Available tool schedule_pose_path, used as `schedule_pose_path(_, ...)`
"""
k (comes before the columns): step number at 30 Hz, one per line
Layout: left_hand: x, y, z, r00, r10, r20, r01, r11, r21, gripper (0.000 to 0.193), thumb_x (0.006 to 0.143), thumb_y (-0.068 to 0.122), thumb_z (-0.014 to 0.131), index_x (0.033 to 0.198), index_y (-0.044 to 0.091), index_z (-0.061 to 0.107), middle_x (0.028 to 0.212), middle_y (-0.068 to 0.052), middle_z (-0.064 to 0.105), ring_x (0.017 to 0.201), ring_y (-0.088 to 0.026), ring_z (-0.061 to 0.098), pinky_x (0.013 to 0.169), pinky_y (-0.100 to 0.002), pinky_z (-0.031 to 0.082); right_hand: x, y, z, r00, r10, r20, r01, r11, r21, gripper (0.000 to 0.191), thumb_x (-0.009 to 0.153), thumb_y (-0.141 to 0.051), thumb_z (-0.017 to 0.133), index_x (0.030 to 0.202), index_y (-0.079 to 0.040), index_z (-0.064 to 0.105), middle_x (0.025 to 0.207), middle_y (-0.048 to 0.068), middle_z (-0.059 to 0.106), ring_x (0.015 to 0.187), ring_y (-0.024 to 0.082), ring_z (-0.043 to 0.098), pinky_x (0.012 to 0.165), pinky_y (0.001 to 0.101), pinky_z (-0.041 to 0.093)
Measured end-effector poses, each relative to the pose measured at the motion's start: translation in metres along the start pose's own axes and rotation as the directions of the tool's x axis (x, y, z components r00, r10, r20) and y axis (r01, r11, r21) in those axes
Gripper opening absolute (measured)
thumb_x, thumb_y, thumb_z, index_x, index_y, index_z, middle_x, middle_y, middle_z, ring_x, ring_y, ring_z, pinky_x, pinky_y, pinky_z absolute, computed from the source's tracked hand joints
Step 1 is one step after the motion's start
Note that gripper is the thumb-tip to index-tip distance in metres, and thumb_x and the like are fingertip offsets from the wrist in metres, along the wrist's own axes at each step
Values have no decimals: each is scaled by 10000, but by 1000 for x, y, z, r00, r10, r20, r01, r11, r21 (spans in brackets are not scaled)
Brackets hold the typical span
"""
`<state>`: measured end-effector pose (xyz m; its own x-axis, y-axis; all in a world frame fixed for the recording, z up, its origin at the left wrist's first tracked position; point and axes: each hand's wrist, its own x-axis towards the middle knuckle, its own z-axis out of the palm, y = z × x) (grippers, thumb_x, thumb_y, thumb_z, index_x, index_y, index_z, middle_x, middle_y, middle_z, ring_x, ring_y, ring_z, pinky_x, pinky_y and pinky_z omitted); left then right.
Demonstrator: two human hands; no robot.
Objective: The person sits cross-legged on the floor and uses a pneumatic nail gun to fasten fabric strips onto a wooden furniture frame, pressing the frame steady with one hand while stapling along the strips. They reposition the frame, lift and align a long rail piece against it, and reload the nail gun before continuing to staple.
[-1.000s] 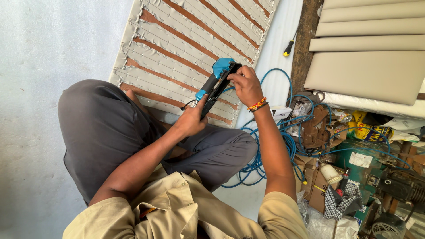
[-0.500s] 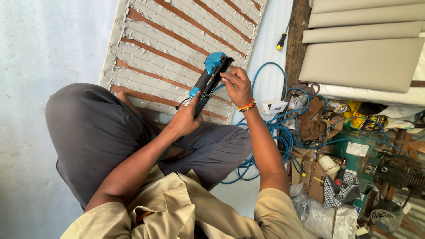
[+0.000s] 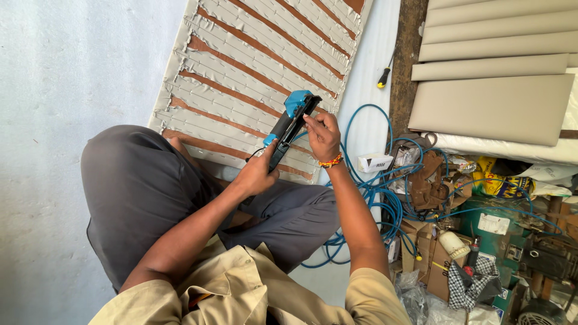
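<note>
I hold a staple gun, black with a blue top, up in the air over my lap. My left hand is wrapped tight around its bottom end. My right hand is at the top end, with its fingertips pinched on the long black part just under the blue top.

To do this bit well, I think I should keep my left hand still and firm so the staple gun does not wobble. My right fingers should work slowly and stay away from the nose where the staples come out.

Just behind the staple gun lies a padded panel on the floor, back side up, with grey cloth pulled over brown wood strips. To the right of the staple gun a blue hose curls in loops. A little white box sits beside it. Farther right of the staple gun are beige cushions, and a screwdriver with a yellow and black handle lies near them.
</note>
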<state>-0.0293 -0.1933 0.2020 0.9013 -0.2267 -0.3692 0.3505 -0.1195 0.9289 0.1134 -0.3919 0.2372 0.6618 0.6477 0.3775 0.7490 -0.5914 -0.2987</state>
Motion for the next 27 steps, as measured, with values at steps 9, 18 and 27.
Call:
schedule_pose_path(9, 2, -8, 5, 996, 85, -29, -84, 996, 22, 893, 847, 141, 661, 1608, 81, 199, 1119, -367, 647, 1070, -498, 648, 912, -510, 514, 22, 6, -16, 971, 20, 240, -22, 1000, 7, 275, 802, 55, 738, 1041, -82, 740, 910, 92, 579, 912, 288, 594, 815, 401, 521)
schedule_pose_path(18, 2, -8, 4, 997, 74, -23, -73, 997, 29, 898, 850, 140, 647, 1616, 91, 181, 1129, -364, 642, 1075, -502, 640, 915, -514, 510, 42, 7, -28, 946, 95, 310, -60, 991, -119, 291, 820, 5, 746, 1089, -105, 762, 880, 74, 592, 888, 289, 594, 813, 399, 523)
schedule_pose_path(27, 3, -9, 5, 995, 92, -29, -92, 996, 22, 898, 846, 138, 647, 1615, 89, 185, 1163, -363, 630, 1104, -500, 625, 934, -511, 496, 22, 14, -34, 942, 230, 245, -242, 970, 18, 286, 860, -4, 721, 1139, -71, 733, 896, 84, 607, 860, 192, 623, 775, 315, 526)
